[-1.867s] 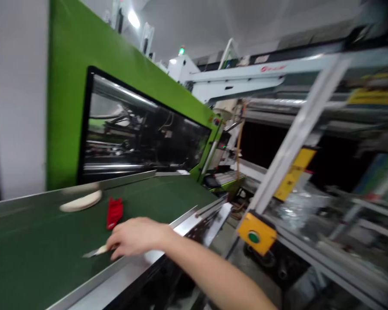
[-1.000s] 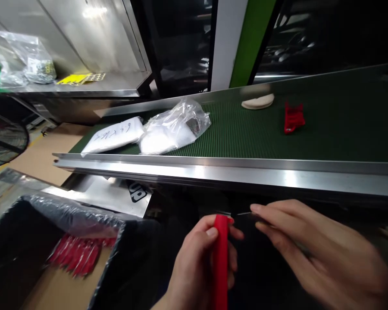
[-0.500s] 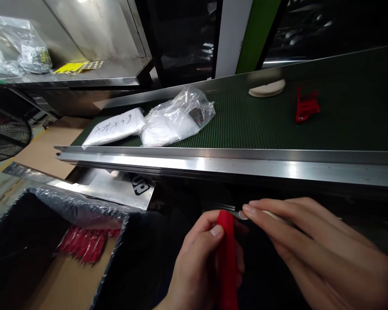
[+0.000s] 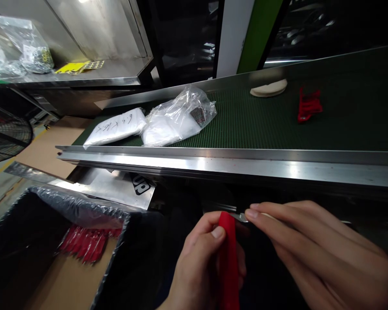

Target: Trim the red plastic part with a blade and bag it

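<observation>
Upright in my left hand point(image 4: 197, 258) is a long, narrow red plastic part point(image 4: 228, 258), with the thumb pressed on its near face and the fingers behind. Its lower end runs out of the picture. My right hand point(image 4: 304, 241) is closed on a small knife point(image 4: 241, 217); the fingertips pinch it close to the metal blade, and a bit of pale handle shows between the fingers. The blade points left, its tip at the top right edge of the red part. Whether it touches or cuts in, I cannot tell.
Beyond my hands runs a green conveyor belt point(image 4: 245, 129) with a metal rail point(image 4: 213, 161). On it lie white packets point(image 4: 116, 125), a clear bag point(image 4: 181, 116), a pale curved piece point(image 4: 269, 88) and a red plastic piece point(image 4: 309, 105). A lined box point(image 4: 126, 224) holds bagged red parts point(image 4: 84, 245).
The knife has come slightly nearer the top of the red part, its blade tip now at the edge. Both hands otherwise keep their grip, and the view has shifted a little.
</observation>
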